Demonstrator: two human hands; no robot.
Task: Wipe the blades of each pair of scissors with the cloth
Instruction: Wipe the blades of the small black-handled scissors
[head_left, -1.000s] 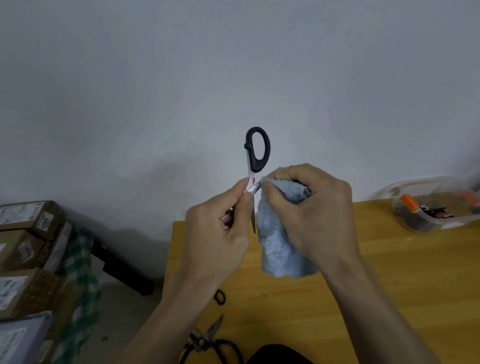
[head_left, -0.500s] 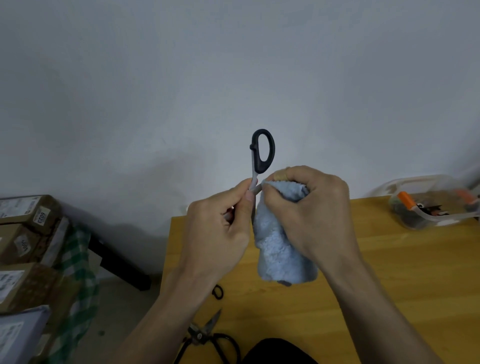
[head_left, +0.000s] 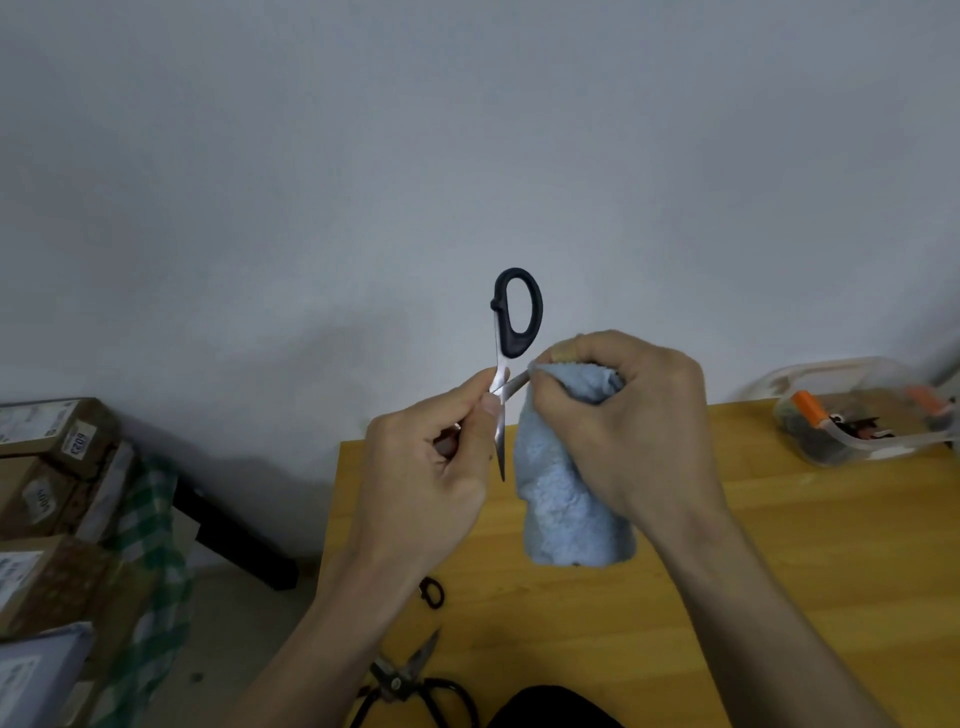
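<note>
Above the wooden bench (head_left: 779, 545), your left hand (head_left: 426, 478) grips the open scissors (head_left: 506, 364) at the pivot; your right hand (head_left: 623, 426) pinches the blue cloth (head_left: 566, 504) around one blade.

1. A yellow wooden table (head_left: 779, 545) is seen below the grip and out to its right.
2. A clear plastic container (head_left: 883, 453) is set on the table's far edge, well to the right of the grip; an orange-capped item (head_left: 805, 407) is held inside it.
3. Labelled cardboard boxes (head_left: 52, 431) are stacked far to the left of the grip, lower down.
4. A green checked fabric (head_left: 150, 519) is draped beside those boxes.
5. A dark bar (head_left: 234, 540) is laid on the floor, below and left of the grip.
6. A plain pale wall (head_left: 467, 130) is seen behind and above the grip.
</note>
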